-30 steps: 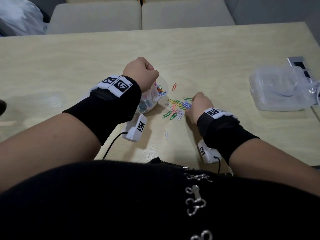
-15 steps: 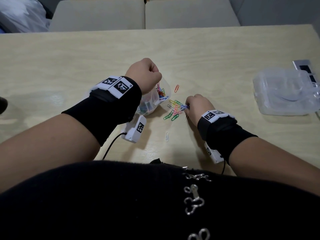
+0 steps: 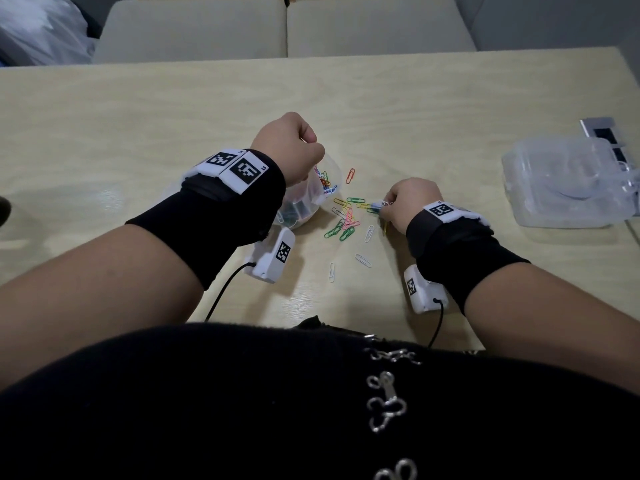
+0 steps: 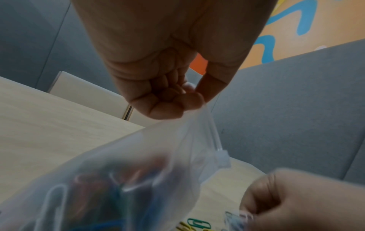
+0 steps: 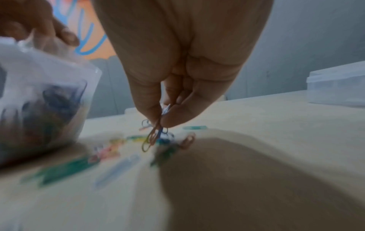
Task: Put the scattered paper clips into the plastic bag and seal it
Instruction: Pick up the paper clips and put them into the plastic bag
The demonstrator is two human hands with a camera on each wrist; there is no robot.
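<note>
A clear plastic bag (image 3: 304, 206) with coloured paper clips inside stands open on the table, its mouth facing right. My left hand (image 3: 291, 147) pinches the bag's top edge (image 4: 197, 115) between thumb and curled fingers. Loose paper clips (image 3: 346, 223) in several colours lie scattered just right of the bag. My right hand (image 3: 408, 206) hovers at their right side and pinches a small bunch of clips (image 5: 156, 132) between thumb and fingertips, just above the tabletop. One orange clip (image 3: 350, 175) lies apart, further back.
Two white clips (image 3: 363, 260) lie nearer my body. A clear plastic box (image 3: 568, 188) sits at the table's right edge beside a metal socket plate (image 3: 601, 131). Beige seats (image 3: 284, 26) stand beyond the table's far edge.
My right hand has drawn back slightly to the right with clips pinched in its fingers, uncovering more loose clips. The left hand keeps holding the bag's edge.
</note>
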